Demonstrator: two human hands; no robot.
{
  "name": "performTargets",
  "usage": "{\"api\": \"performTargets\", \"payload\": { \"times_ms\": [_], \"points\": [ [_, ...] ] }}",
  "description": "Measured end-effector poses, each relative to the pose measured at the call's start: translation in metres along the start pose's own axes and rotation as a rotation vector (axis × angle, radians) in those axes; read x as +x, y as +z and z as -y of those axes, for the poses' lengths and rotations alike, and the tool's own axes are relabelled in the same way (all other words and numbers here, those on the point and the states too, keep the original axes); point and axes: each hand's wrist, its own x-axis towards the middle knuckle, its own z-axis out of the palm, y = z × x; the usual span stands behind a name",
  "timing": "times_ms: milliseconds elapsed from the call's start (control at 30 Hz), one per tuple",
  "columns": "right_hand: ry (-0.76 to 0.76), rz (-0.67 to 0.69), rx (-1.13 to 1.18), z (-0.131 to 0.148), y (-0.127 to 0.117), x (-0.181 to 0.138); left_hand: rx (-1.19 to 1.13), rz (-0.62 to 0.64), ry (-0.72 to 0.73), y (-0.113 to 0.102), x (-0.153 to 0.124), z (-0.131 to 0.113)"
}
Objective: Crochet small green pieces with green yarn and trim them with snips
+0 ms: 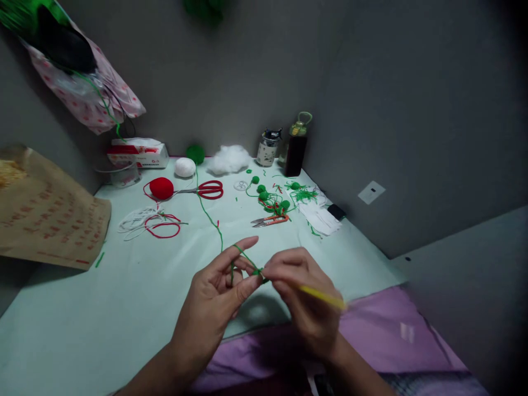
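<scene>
My left hand (225, 286) pinches a small piece of green crochet work (258, 273) between thumb and fingers. Green yarn (209, 218) loops over its raised index finger and runs back to a green yarn ball (195, 154) at the wall. In my right hand (307, 291) is a crochet hook with a yellow handle (325, 297), its tip at the green piece. The fingers of both hands hide much of the piece and the hook's tip.
Red-handled scissors (210, 190), a red yarn ball (161, 188), a white yarn ball (185, 167) and white stuffing (229, 159) lie behind my hands. Orange thread snips (270, 221) are near several green crocheted balls (263, 192). A paper bag (53, 220) stands left, a dark bottle (295, 151) at the back.
</scene>
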Motion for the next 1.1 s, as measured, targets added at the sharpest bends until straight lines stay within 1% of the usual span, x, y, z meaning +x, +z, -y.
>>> {"api": "performTargets", "payload": {
  "times_ms": [67,100,133,167,233,300,367,400,500,567,667,700,733,767,800,867,900,933,967,1000,1033,1100],
  "points": [
    [-0.170,0.035,-0.268,0.001,0.001,-0.003,-0.052,0.016,-0.012,0.001,0.000,0.002],
    [-0.225,0.029,-0.326,0.001,0.001,-0.004,-0.100,0.042,-0.042,0.001,0.001,0.002],
    [-0.236,0.014,-0.320,0.001,0.001,-0.005,-0.152,0.073,-0.082,0.000,0.001,0.002],
    [-0.203,-0.017,-0.258,0.000,0.001,-0.004,-0.201,0.099,-0.121,-0.001,0.003,0.001],
    [-0.053,-0.119,-0.013,-0.002,0.000,-0.001,-0.260,0.127,-0.177,-0.003,0.005,-0.001],
    [0.117,-0.196,0.294,-0.004,0.000,0.004,-0.270,0.133,-0.174,-0.005,0.006,-0.003],
    [0.211,-0.204,0.500,-0.005,0.000,0.007,-0.240,0.132,-0.147,-0.004,0.006,-0.005],
    [0.221,-0.171,0.526,-0.005,0.001,0.007,-0.219,0.130,-0.132,-0.003,0.006,-0.005],
    [0.188,-0.061,0.416,-0.005,0.002,0.007,-0.161,0.114,-0.099,0.000,0.005,-0.004],
    [0.186,-0.047,0.409,-0.004,0.002,0.006,-0.132,0.105,-0.093,0.000,0.004,-0.004],
    [0.210,-0.060,0.509,-0.003,0.000,0.006,-0.105,0.104,-0.093,-0.002,0.003,-0.005],
    [0.195,-0.054,0.481,-0.002,-0.001,0.006,-0.098,0.100,-0.089,-0.002,0.003,-0.005],
    [0.154,-0.036,0.399,0.000,-0.003,0.006,-0.094,0.087,-0.080,-0.003,0.003,-0.006],
    [0.085,-0.010,0.262,0.001,-0.004,0.006,-0.091,0.068,-0.069,-0.003,0.003,-0.006],
    [-0.019,0.027,0.088,0.002,-0.005,0.006,-0.093,0.049,-0.059,-0.003,0.003,-0.005],
    [-0.277,0.105,-0.258,0.004,-0.006,0.004,-0.129,0.041,-0.062,-0.003,0.003,-0.005],
    [-0.382,0.133,-0.371,0.004,-0.006,0.003,-0.162,0.062,-0.085,-0.003,0.003,-0.005],
    [-0.430,0.135,-0.422,0.004,-0.005,0.003,-0.199,0.093,-0.119,-0.003,0.004,-0.005],
    [-0.415,0.126,-0.406,0.004,-0.005,0.002,-0.234,0.122,-0.153,-0.004,0.004,-0.005],
    [-0.345,0.099,-0.330,0.003,-0.005,0.002,-0.257,0.141,-0.183,-0.004,0.005,-0.005],
    [-0.235,0.053,-0.208,0.002,-0.004,0.002,-0.263,0.146,-0.197,-0.005,0.005,-0.006],
    [-0.012,-0.032,0.106,0.000,-0.003,0.004,-0.219,0.116,-0.170,-0.006,0.005,-0.006]
  ]
}}
